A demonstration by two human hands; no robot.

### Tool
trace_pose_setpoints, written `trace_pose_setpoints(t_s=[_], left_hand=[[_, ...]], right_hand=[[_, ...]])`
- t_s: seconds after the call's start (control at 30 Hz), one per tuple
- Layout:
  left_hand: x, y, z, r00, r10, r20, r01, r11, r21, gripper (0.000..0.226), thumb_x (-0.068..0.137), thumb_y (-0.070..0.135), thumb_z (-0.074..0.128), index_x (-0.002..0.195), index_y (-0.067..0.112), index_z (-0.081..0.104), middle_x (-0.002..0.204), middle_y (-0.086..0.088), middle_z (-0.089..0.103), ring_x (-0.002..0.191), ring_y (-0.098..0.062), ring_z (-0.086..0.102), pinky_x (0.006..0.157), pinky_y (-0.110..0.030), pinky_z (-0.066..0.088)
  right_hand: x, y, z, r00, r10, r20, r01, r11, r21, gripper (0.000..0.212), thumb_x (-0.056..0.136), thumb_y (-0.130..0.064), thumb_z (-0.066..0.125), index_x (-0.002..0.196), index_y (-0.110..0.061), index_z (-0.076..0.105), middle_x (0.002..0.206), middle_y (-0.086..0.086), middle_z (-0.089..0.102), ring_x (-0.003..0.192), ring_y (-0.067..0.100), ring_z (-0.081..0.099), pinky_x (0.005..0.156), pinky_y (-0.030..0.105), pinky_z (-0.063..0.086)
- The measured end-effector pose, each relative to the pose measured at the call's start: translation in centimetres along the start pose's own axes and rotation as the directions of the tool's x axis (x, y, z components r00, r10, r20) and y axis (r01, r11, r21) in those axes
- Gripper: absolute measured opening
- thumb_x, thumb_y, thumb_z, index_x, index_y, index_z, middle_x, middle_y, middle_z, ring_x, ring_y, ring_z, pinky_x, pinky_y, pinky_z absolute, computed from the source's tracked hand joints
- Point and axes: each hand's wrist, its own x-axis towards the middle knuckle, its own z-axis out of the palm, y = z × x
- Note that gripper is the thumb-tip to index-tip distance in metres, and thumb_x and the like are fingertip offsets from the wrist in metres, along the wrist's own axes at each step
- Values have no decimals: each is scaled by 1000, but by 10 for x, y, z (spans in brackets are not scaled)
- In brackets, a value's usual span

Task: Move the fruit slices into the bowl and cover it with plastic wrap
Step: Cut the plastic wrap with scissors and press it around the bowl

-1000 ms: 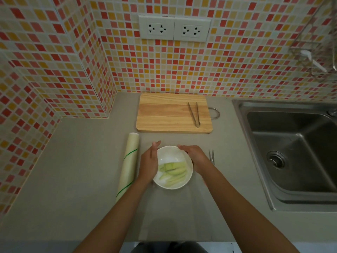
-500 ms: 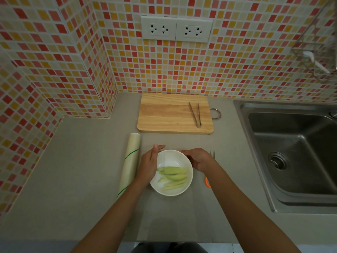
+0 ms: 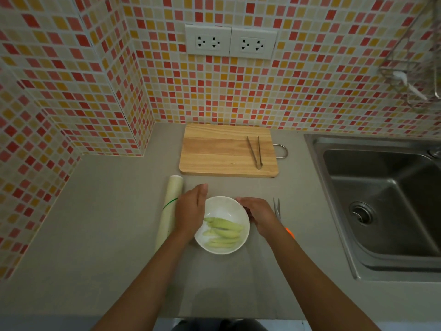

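Observation:
A white bowl (image 3: pixel 224 206) stands on the grey counter and holds several pale green fruit slices (image 3: pixel 223 231). My left hand (image 3: pixel 191 211) lies flat against the bowl's left rim with its fingers straight. Against the right rim rests my right hand (image 3: pixel 260 217), fingers pointing left along the far edge. A roll of plastic wrap (image 3: pixel 170 206) lies just left of my left hand. A faint translucent sheet seems to spread around the bowl toward the counter's front edge; I cannot tell whether it covers the bowl.
A wooden cutting board (image 3: pixel 214 149) with metal tongs (image 3: pixel 255 151) lies behind the bowl. Scissors with an orange handle (image 3: pixel 277 207) lie right of my right hand. A steel sink (image 3: pixel 381 199) fills the right side. Tiled walls close the back and left.
The fruit slices lie more level in the bowl than a second ago, as if the bowl turned a little. Both hands stay at its rim, the left one slightly further forward.

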Motion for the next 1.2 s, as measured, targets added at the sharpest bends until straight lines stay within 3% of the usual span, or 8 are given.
trace_pose_setpoints(t_s=[0.1, 0.17, 0.23, 0.47, 0.67, 0.8, 1.03, 1.2], left_hand=[[-27, 1, -6, 967, -53, -248, 38, 997, -64, 59, 95, 54, 26, 115, 16, 66, 103, 3, 72, 97, -9, 64, 88, -27, 49], [-47, 0, -1, 959, -187, -214, 147, 970, -193, 54, 99, 48, 27, 128, 17, 59, 123, 3, 66, 114, -10, 59, 101, -30, 45], [-60, -1, 9, 960, -246, -130, 216, 953, -211, 47, 102, 38, 28, 131, 14, 57, 128, -1, 63, 120, -15, 56, 106, -36, 43], [-51, -2, 12, 964, -242, -109, 208, 944, -258, 39, 104, 28, 30, 109, 13, 66, 104, -2, 70, 99, -18, 64, 93, -37, 51], [-51, -12, 11, 955, -285, -83, 236, 900, -367, 40, 104, 28, 29, 105, 17, 68, 100, -1, 72, 97, -18, 66, 90, -36, 52], [-50, -16, 11, 951, -303, -60, 257, 885, -388, 40, 104, 31, 30, 100, 23, 68, 96, 3, 72, 94, -14, 67, 87, -34, 53], [-46, -17, 11, 961, -274, -25, 248, 901, -355, 38, 102, 32, 32, 92, 32, 69, 95, 9, 73, 93, -9, 67, 86, -32, 53], [-46, -16, 12, 965, -262, -20, 237, 901, -363, 39, 102, 31, 32, 96, 29, 70, 96, 8, 74, 94, -8, 67, 85, -29, 52]], right_hand=[[3, -2, 5, 999, -2, -45, -2, 996, -89, 27, 85, -20, 67, 72, 3, 69, 65, 10, 61, 60, 21, 52, 58, 26, 39], [7, -2, 7, 997, 1, -80, -13, 989, -149, 34, 89, -22, 63, 57, -10, 63, 48, 0, 57, 49, 14, 48, 46, 21, 35], [10, -2, 11, 996, 3, -88, -21, 979, -204, 38, 91, -22, 61, 54, -11, 58, 51, 2, 55, 49, 13, 47, 46, 22, 35], [13, -1, 14, 1000, -11, -24, 5, 968, -249, 30, 91, -29, 61, 79, -3, 68, 77, 13, 61, 64, 17, 55, 53, 24, 39], [17, 3, 15, 999, -14, 33, 24, 953, -303, 37, 91, -33, 60, 72, -3, 66, 75, 9, 63, 58, 12, 57, 51, 20, 43], [21, 6, 14, 989, -143, -40, 116, 914, -388, 29, 84, -32, 70, 78, -5, 62, 80, 6, 62, 77, 16, 59, 68, 26, 43], [16, 11, 6, 956, -249, -152, 159, 881, -445, 28, 73, -24, 79, 69, -18, 52, 65, -8, 57, 59, 6, 53, 45, 12, 38], [13, 18, 3, 945, -320, -65, 231, 795, -560, 6, 78, -5, 62, 82, -8, 60, 67, 8, 63, 64, 21, 56, 54, 28, 41]])
